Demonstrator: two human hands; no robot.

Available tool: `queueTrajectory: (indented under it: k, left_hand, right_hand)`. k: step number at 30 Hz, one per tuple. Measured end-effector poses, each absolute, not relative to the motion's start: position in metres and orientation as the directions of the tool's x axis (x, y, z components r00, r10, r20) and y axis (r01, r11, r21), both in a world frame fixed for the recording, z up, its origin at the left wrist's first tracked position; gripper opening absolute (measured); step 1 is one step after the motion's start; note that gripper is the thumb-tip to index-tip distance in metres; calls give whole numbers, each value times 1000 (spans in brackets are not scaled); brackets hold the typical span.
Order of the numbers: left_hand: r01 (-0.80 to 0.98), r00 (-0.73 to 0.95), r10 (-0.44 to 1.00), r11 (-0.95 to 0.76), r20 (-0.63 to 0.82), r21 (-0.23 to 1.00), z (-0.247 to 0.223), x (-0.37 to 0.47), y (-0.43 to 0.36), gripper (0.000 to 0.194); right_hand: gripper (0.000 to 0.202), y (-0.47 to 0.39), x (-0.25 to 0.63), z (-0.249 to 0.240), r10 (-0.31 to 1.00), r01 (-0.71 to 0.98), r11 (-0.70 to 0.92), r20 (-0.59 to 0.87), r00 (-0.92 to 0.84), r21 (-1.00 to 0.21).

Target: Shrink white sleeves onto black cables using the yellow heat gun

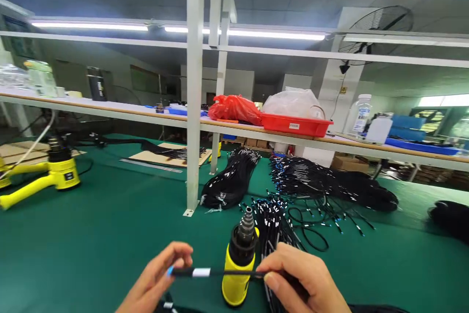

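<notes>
A black cable (pixel 234 272) with a white label and a blue tip stretches sideways between my hands, over the front of an upright yellow heat gun (pixel 235 283). My right hand (pixel 300 279) pinches it between thumb and fingers. At the blue end, my left hand (pixel 159 276) has its thumb against the tip and its fingers curled behind, in what looks like a light grip. The heat gun's stepped metal nozzle points upward. Just behind it lies a bundle of black cables (pixel 273 215) with white labels and blue tips, partly hidden by my right hand.
More black cable bundles (pixel 234 176) lie on the green table (pixel 110 244). A white post (pixel 194 108) rises ahead, supporting a shelf with a red tray (pixel 296 126), a red bag (pixel 234 109) and bottles. Another yellow heat gun (pixel 66 174) stands at the left.
</notes>
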State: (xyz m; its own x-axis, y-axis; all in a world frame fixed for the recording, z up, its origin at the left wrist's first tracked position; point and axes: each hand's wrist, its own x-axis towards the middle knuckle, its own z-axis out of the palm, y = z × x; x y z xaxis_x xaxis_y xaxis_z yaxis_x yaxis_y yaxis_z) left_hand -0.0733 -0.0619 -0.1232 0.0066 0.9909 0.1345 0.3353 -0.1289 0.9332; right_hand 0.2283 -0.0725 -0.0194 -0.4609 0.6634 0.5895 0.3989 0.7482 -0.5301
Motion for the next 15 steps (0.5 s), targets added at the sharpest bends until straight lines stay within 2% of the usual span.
queueTrajectory:
  k: [2,5,7,12,15]
  left_hand:
    - [252,-107,982,-122,153,960,-85,-74,-74,55]
    - [232,13,979,-201,203,952,-53,-75,-88,48]
    - [224,91,969,-245,230,943,-45,-76,-92,41]
    - [284,47,967,-252,249,925,-37,-77,-94,32]
    - [351,76,971,-239,227,905,-30,-71,-92,29]
  right_hand:
    - [23,-69,224,-22,691,441,723,555,-463,-532]
    - [26,-66,220,-26,723,479,690,490,-487,-543]
    - [28,-64,219,-26,749,506,662,459,-477,-553]
    - [30,-61,211,-22,784,546,619,403,-472,-564]
    - [22,-61,205,-19,793,546,606,389,-469,-578]
